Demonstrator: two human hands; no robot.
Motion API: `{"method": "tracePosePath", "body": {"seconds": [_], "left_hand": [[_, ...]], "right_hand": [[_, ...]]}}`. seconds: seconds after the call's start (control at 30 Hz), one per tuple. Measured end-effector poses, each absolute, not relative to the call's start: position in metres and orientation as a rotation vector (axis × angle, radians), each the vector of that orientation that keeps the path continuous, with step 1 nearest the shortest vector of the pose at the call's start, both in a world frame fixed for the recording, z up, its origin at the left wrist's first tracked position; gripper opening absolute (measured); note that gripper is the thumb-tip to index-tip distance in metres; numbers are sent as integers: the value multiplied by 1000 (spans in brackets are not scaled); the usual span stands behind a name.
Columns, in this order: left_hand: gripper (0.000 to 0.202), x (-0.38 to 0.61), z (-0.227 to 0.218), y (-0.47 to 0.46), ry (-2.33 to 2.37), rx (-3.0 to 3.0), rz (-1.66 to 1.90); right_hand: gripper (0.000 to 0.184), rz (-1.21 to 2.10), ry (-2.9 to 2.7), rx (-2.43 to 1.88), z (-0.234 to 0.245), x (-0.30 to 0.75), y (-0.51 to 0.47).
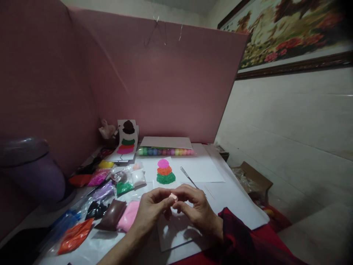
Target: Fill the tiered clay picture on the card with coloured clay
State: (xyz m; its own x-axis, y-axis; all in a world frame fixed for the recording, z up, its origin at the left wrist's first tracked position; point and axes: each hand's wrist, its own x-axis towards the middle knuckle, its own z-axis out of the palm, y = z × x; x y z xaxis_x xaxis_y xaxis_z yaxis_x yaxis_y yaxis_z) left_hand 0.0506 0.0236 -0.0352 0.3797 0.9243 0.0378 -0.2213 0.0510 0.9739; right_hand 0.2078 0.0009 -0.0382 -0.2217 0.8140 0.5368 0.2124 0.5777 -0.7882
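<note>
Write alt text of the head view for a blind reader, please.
The left hand and right hand hold a pale pink lump between them. Beyond lie a slim tool and a pink, orange and green design; coloured packets lie to the left.

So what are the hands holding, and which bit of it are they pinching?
The left hand and right hand hold a small pale pink lump at its sides, between the fingertips. Fingers hide part of it.
</note>
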Motion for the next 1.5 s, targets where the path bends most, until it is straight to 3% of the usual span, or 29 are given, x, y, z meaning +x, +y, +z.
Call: {"method": "tracePosePath", "body": {"seconds": [0.43,0.67,0.83,0.97,1.5], "left_hand": [[23,49,-39,27,753,1112,1045],[29,47,-39,27,824,1119,993],[28,48,-39,27,769,1119,956],[30,50,-40,26,780,1055,1007],[31,51,-37,25,793,1057,996]], "right_hand": [[23,506,-1815,-927,-44,207,1],[9,337,-1896,-925,-42,209,2],[17,377,-1881,-942,-41,209,0],[7,366,-1884,-985,-41,209,1],[6,359,-1859,-988,-40,208,-1]]}}
